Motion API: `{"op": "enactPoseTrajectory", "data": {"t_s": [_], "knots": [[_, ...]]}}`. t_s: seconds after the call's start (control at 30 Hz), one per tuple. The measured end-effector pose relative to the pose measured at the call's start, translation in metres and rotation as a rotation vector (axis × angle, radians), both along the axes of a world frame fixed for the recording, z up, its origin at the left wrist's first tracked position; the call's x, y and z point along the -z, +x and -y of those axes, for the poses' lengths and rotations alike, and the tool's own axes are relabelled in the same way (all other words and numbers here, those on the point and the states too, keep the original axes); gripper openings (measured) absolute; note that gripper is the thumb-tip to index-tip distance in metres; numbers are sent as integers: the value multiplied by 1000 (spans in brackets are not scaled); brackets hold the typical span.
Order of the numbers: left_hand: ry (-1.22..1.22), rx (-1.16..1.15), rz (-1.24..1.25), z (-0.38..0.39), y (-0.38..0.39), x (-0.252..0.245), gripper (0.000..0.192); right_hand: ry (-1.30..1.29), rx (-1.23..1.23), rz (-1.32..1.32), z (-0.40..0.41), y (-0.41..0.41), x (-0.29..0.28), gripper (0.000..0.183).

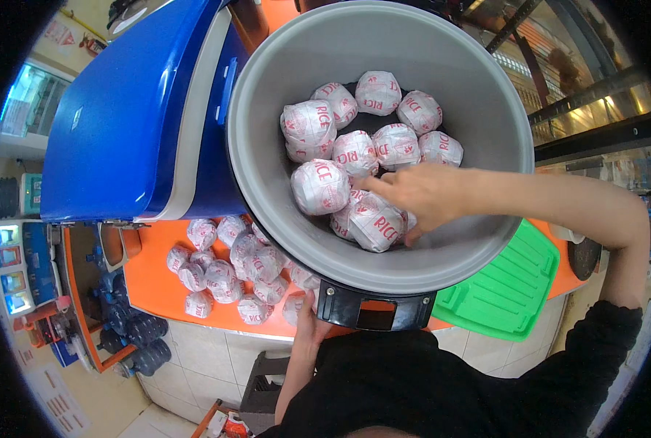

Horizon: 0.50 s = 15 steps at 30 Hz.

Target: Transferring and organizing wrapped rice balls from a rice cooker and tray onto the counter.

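Observation:
A large round grey pot point(468, 65) with a black side handle stands in front of me. Several paper-wrapped rice balls point(395, 146) printed in red lie inside it, a few stacked on others. My right hand point(421, 194) reaches in over the near side, with its fingers around a wrapped rice ball point(377, 222); motion blur hides whether it grips it. Below the pot's outer wall, beside the black handle, is my left hand point(310, 323), its thumb up and the rest partly hidden. More wrapped rice balls point(221, 281) are heaped on the orange table point(156, 279) to the left.
A big blue cooler box point(117, 120) stands against the pot's left side. A green plastic lid or tray point(506, 290) lies under the pot's right edge. Metal shelving point(593, 134) rises at the right. Water bottles point(145, 334) and a dark crate point(262, 388) are on the floor.

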State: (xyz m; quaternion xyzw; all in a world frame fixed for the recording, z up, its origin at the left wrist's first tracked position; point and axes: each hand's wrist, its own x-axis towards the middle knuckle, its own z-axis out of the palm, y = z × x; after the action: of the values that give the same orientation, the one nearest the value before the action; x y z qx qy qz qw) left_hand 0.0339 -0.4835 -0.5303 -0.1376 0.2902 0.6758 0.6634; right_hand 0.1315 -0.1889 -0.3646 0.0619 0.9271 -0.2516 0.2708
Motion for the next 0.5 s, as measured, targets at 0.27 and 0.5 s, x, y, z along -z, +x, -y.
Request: {"op": "enactPoseTrajectory", "data": {"t_s": [0.27,0.5], "knots": [[-54,-125,-118,4,-15,-20,59,-108,-5,-328,10,-20,25,60],[2,-294,-335,-5,-28,-64,69,-123,318,-442,11,-19,35,59]]}}
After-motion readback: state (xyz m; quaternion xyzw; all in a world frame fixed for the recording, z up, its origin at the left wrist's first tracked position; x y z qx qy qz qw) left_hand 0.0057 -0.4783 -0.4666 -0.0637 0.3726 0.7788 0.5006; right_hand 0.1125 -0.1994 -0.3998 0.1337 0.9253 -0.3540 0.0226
